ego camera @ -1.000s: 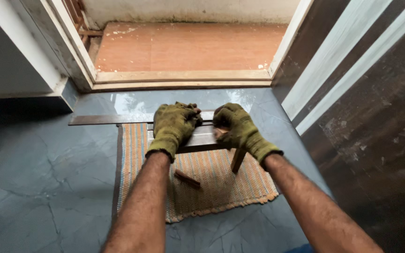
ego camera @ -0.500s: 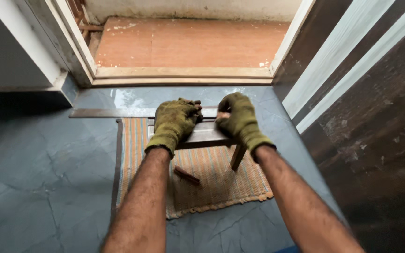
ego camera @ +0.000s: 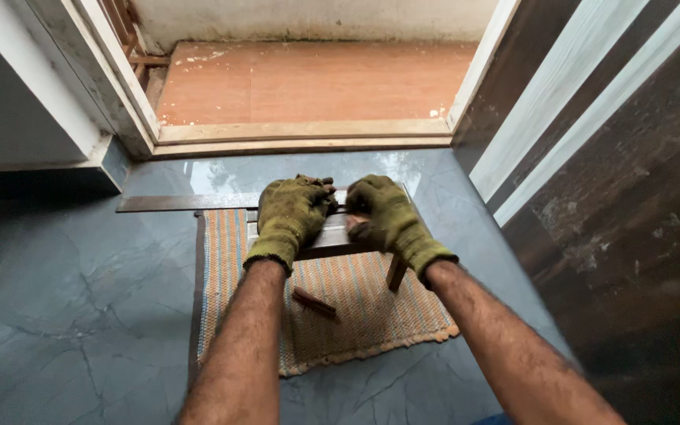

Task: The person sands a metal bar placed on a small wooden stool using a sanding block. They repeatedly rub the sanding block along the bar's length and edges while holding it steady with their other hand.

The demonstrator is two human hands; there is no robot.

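Hands: both wear worn olive work gloves and press down side by side on a small dark wooden stool (ego camera: 332, 240) that stands on the striped mat (ego camera: 371, 315).
Left hand (ego camera: 291, 214): curled over the stool's top at its left half, fingers bent down over the far edge, gripping the wood.
Right hand (ego camera: 387, 216): closed over the stool's right half, fingers tucked; whether it pinches something small against the wood I cannot tell.
Stool: on the far half of the mat, one leg (ego camera: 396, 273) showing under its right end, slanting toward the near side.
Long strip: a dark flat wooden length (ego camera: 175, 202) lies on the grey floor just beyond the mat's far edge, running left from the stool and passing under or behind the hands.
Loose piece: a short wooden bit (ego camera: 314, 303) lies on the mat, near side of the stool, between the forearms.
Door sill: well beyond the stool, a pale wooden threshold (ego camera: 301, 138).
Step in hand: as I judge it, steadying and bearing down on the stool's top.
Next move calls for: likely an even, firm hold with both palms so the stool does not rock on the soft mat.
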